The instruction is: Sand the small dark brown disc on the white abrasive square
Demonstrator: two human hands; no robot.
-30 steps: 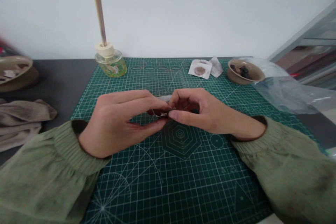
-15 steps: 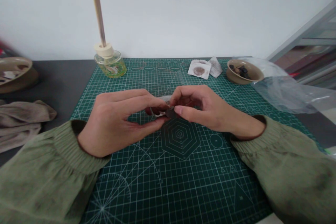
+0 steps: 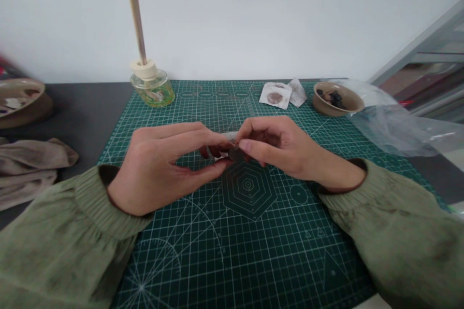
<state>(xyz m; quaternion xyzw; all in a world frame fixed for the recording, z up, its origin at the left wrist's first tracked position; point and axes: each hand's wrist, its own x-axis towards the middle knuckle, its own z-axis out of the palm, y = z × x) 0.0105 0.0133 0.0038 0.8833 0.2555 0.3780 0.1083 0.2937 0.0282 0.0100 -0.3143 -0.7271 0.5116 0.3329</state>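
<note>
Green cutting mat [image 3: 203, 270], glass jar [image 3: 152, 89], ceramic bowl [image 3: 326, 108], crumpled cloth [image 3: 32, 169]

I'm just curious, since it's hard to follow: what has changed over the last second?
The right hand has lifted slightly, its thumb sliding away from the person to uncover a small dark piece at the fingertips. The left hand barely moved; the glass jar, ceramic bowl and cutting mat stayed put.

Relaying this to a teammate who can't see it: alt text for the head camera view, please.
The left hand and right hand meet over a green cutting mat, fingertips around a small dark piece and a pale strip. Beyond lie stained paper, a bowl of dark bits and a glass jar with an upright stick.
</note>
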